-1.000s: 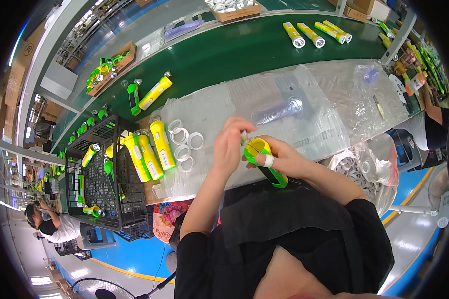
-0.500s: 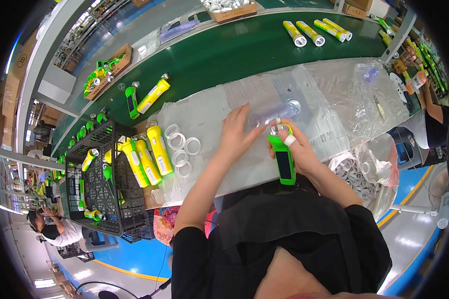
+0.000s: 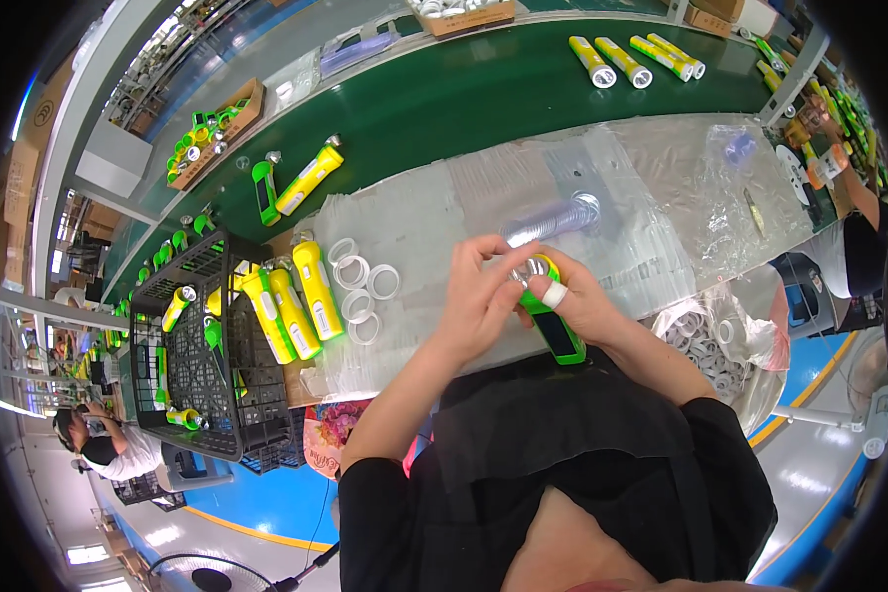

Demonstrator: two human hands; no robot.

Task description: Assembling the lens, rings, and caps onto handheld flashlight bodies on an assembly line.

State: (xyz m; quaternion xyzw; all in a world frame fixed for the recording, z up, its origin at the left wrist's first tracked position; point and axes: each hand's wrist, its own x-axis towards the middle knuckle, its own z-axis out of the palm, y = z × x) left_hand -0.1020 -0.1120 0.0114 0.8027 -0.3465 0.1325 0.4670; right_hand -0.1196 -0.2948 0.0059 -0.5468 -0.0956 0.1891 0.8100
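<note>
My right hand point(image 3: 584, 304) is wrapped around a green flashlight point(image 3: 562, 338) with a dark panel, its head tipped away from me. White tape circles a finger and the thumb of that hand. My left hand point(image 3: 472, 304) is closed at the flashlight's head, thumb and fingertips pinched beside the shiny reflector point(image 3: 537, 266). Whatever lies between those fingertips is too small to make out. Just beyond both hands, a row of stacked clear round lenses point(image 3: 553, 223) rests on the plastic-covered work surface point(image 3: 424, 247). Several white rings point(image 3: 383, 281) lie to the left.
Yellow flashlights point(image 3: 316, 293) lie beside a black crate point(image 3: 250, 380) on the left. A green conveyor belt point(image 3: 444, 99) runs behind, carrying more flashlights point(image 3: 592, 61). A bag of white rings point(image 3: 705, 350) hangs at the right edge. Co-workers sit at both sides.
My left hand has come from beside the lens stack to the flashlight's head, its spread fingers now pinched. The flashlight stays in my right hand, turned slightly.
</note>
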